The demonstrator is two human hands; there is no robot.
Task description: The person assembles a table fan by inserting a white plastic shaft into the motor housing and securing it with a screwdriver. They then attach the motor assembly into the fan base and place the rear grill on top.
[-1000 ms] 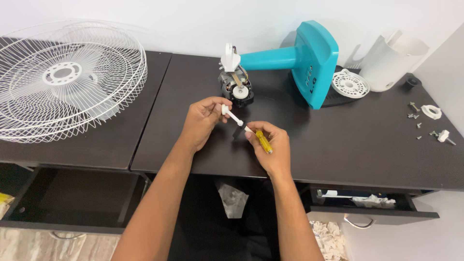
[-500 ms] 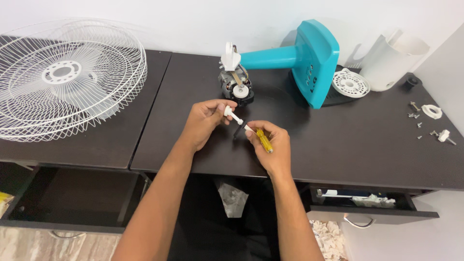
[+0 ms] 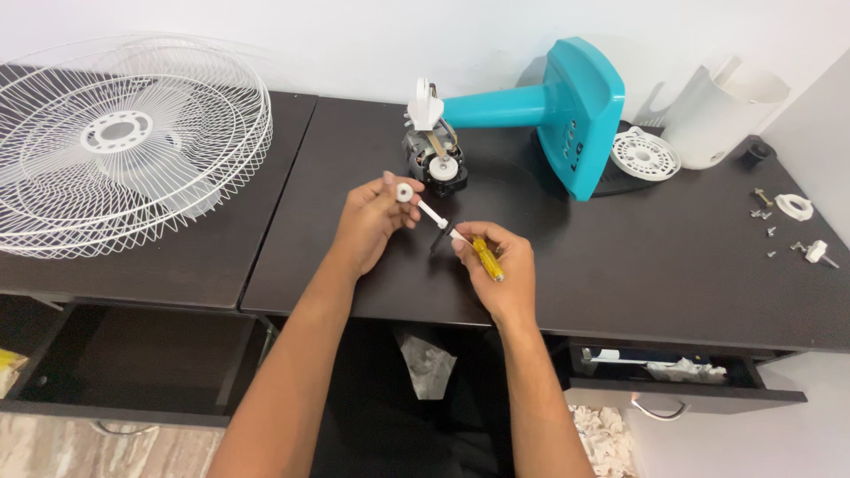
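Note:
My left hand [image 3: 367, 223] pinches the round knob end of a thin white rod [image 3: 420, 204]. The rod runs down to the right through a small black disc [image 3: 438, 239]. My right hand [image 3: 500, 270] grips the rod's lower end at the fingertips and also holds a yellow-handled screwdriver [image 3: 485, 258] along the palm. Both hands hover above the dark table [image 3: 637, 265], just in front of the bare fan motor [image 3: 434, 159]. The motor sits at the end of a teal fan stand [image 3: 567, 111] lying on its side.
White wire fan guards [image 3: 115, 142] lie on the left tabletop. A white vented round cover [image 3: 644, 153], a white housing [image 3: 717, 111], screws and small white parts [image 3: 791, 226] lie at the right. Open drawers [image 3: 682, 376] stick out below the table's front edge.
My left hand has lifted and turned the rod's knob end up and left, so the knob's round face now shows. My right hand has barely moved.

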